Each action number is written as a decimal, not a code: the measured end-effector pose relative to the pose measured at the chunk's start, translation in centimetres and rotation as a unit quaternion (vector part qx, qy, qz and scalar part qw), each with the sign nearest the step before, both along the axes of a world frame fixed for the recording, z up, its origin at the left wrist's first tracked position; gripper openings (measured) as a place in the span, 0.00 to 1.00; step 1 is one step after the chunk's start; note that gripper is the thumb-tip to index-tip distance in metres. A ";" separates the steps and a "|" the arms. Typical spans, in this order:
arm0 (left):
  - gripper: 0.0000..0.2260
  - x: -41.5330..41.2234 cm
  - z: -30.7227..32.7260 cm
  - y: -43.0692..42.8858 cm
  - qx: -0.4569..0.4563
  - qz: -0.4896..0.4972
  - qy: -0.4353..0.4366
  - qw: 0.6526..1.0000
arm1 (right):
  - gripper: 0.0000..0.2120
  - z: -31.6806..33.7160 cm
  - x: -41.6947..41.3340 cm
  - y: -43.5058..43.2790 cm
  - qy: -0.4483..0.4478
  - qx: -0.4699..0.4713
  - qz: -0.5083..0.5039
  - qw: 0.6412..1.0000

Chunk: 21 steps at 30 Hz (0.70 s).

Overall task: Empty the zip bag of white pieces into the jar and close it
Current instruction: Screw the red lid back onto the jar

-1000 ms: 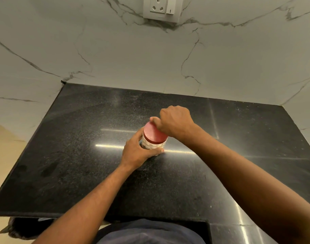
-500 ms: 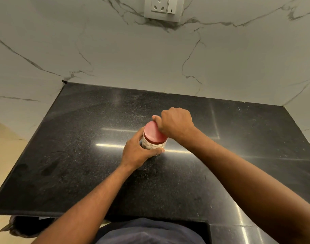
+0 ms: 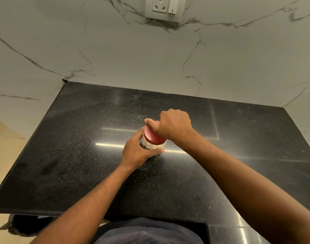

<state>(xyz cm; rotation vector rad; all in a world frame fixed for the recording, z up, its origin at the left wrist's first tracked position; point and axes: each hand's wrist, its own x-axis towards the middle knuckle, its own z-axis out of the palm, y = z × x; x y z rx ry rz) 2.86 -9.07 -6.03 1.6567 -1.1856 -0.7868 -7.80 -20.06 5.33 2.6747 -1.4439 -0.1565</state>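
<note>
A small clear jar (image 3: 152,145) with white pieces inside stands upright in the middle of the black counter (image 3: 80,164). A red lid (image 3: 151,136) sits on top of it. My left hand (image 3: 137,152) wraps around the jar's body from the left, thumb across the front. My right hand (image 3: 173,125) grips the lid from above and the right, covering its far half. No zip bag shows anywhere in view.
The counter meets a white marbled wall at the back and on the right. A socket and switch plate (image 3: 163,8) sits high on the wall. The counter's left edge drops to a beige floor (image 3: 4,147). A dark object (image 3: 23,224) lies below the front edge.
My right hand has turned slightly on the red lid, its thumb shifting round the rim. The jar and my left hand have stayed in place.
</note>
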 end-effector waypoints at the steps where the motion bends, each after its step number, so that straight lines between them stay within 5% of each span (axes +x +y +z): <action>1: 0.38 0.0 0.0 0.0 -0.003 0.000 0.003 1.000 | 0.36 0.0 0.0 -0.2 0.004 -0.005 -0.009 1.000; 4: 0.40 0.1 0.1 0.1 -0.005 0.000 0.003 1.000 | 0.28 0.6 -0.7 -0.8 -0.004 0.028 0.021 0.999; 6: 0.39 0.1 0.0 -0.1 -0.004 -0.005 0.000 1.000 | 0.22 1.0 -1.4 -0.8 -0.029 0.143 0.109 0.983; 8: 0.39 0.1 -0.2 -0.1 -0.001 -0.003 -0.007 1.000 | 0.36 1.7 -1.9 -0.3 -0.010 0.244 0.178 0.953; 10: 0.41 0.2 -0.3 -0.2 0.000 0.003 -0.013 1.000 | 0.41 1.9 -1.9 -0.1 0.009 0.210 0.191 0.959; 14: 0.38 0.0 -0.1 0.0 0.002 0.004 -0.008 1.000 | 0.26 1.0 -0.9 -0.2 -0.038 0.073 0.110 0.991; 17: 0.36 -0.1 0.2 0.1 0.003 0.002 -0.002 1.000 | 0.36 0.1 -0.3 -0.1 -0.005 0.015 0.027 1.000; 21: 0.36 0.0 0.4 0.2 -0.002 -0.001 0.000 1.000 | 0.37 0.1 -0.6 -0.1 0.010 0.013 0.027 1.000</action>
